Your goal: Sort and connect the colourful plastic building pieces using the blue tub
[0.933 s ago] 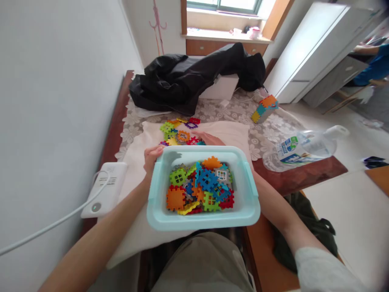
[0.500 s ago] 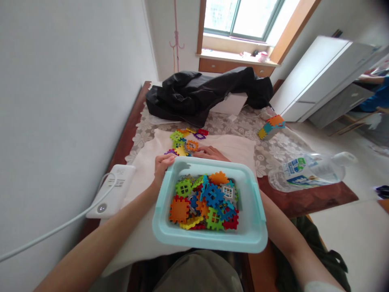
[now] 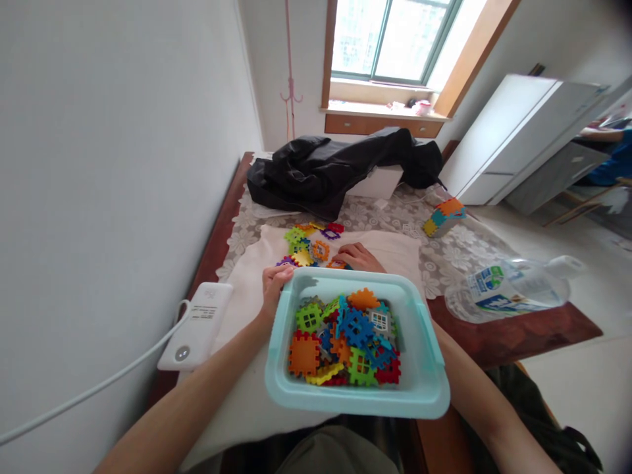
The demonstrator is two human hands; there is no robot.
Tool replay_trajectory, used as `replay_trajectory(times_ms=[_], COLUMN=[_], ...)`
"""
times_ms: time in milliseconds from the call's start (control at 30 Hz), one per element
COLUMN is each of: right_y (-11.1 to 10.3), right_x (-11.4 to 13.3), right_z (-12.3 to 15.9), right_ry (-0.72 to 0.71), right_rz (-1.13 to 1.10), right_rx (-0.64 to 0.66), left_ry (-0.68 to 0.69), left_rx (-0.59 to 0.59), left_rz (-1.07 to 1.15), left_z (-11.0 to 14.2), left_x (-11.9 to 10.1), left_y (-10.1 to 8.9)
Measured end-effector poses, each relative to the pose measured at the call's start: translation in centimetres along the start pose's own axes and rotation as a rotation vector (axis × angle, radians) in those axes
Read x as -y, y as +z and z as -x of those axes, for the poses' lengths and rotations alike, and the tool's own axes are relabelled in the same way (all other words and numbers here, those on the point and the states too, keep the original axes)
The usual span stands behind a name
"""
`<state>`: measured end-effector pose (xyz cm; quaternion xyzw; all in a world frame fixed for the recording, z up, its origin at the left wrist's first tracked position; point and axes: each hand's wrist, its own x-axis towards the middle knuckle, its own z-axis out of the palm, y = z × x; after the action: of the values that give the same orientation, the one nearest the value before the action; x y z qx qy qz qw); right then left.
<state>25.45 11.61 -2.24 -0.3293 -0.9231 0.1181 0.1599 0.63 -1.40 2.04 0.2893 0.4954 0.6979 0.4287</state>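
Right now my left hand (image 3: 273, 280) grips the far-left corner of the bin (image 3: 429, 388), thumb hooked over the rim, so I judge the step in hand is steadying the bin while pieces get sorted. My right hand (image 3: 356, 256) rests at twelve o'clock from the bin, fingers curled down on a tile (image 3: 337, 264); I cannot tell whether it is pinched or only touched. The bin sits at the table's near edge, over my lap. For the next move I judge a clean pinch on one tile, clear of its neighbours.

Counts: one bin, with well over a dozen tiles heaped inside; a loose pile (image 3: 309, 240) of roughly ten at eleven o'clock; one built block (image 3: 443, 216) at one o'clock; one bottle (image 3: 513, 288) at three; one charger (image 3: 197, 326) at nine.
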Motion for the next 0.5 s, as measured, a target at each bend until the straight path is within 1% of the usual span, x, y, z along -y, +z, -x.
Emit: replay_trajectory(times_ms=[100, 200, 233, 367, 400, 500], right_y=[0.8, 1.1, 1.0, 0.2, 0.0, -0.1], right_x=[-0.9, -1.4, -1.3, -0.8, -0.7, -0.8], right_z=[0.0, 0.2, 0.2, 0.2, 0.2, 0.0], right_ry=[0.03, 0.021, 0.009, -0.07, -0.091, -0.144], right_rz=[-0.029, -0.056, -0.059, -0.034, -0.026, -0.049], right_rx=[-0.058, -0.038, -0.018, 0.057, 0.061, 0.024], left_ry=[-0.005, -0.01, -0.024, -0.119, -0.137, -0.166], left_rx=[-0.039, -0.073, -0.06, 0.073, 0.079, 0.025], left_rz=[-0.009, 0.021, 0.031, 0.012, 0.005, 0.016], left_z=[0.1, 0.0, -0.1, -0.6, -0.7, -0.7], left_x=[-0.2, -0.1, -0.1, 0.3, 0.4, 0.6], left_y=[0.2, 0.4, 0.4, 0.3, 0.2, 0.0])
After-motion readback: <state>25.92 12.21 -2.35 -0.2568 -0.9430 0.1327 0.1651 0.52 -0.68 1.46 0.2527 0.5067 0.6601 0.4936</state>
